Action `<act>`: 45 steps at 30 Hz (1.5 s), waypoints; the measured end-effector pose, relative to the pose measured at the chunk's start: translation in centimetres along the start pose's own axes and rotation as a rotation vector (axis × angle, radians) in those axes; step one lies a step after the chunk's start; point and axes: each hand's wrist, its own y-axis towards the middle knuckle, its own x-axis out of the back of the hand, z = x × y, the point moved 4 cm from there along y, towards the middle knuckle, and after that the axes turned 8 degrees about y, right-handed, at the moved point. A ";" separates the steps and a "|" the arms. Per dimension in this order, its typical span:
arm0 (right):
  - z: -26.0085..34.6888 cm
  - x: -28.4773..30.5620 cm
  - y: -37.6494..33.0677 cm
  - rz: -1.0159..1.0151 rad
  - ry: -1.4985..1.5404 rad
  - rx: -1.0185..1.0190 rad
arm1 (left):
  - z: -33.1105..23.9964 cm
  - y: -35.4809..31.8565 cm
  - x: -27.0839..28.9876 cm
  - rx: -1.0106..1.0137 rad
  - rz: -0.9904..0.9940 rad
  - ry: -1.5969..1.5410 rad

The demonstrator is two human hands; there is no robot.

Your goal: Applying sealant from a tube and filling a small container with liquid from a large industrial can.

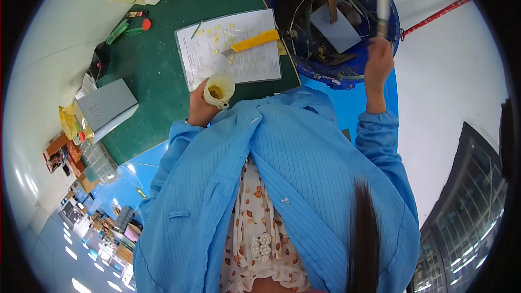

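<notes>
Left hand [199,109] grips yellowish jar [218,90]; right hand [378,61] holds stick [383,0] over blue bin [391,32].

bright, even light — heavy fisheye bend, dark rim.

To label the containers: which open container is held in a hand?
The small yellowish jar, gripped by the left hand at the green mat's edge. The big blue bucket stands on the floor, unheld.
</notes>
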 end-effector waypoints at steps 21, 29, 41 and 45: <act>-8.4 -2.4 -5.8 0.182 -0.478 -0.219 | -0.9 1.0 -0.5 -0.069 -0.039 -0.113; -13.1 -2.1 -12.9 0.574 -1.016 -0.318 | -1.2 2.9 -1.2 -0.093 0.007 -0.265; -14.6 -1.7 -16.2 0.754 -1.125 -0.226 | -2.3 1.8 -0.9 -0.261 0.021 -0.044; -13.3 -0.9 -11.3 0.442 -0.881 -0.348 | -2.2 2.2 -1.3 -0.159 0.020 -0.165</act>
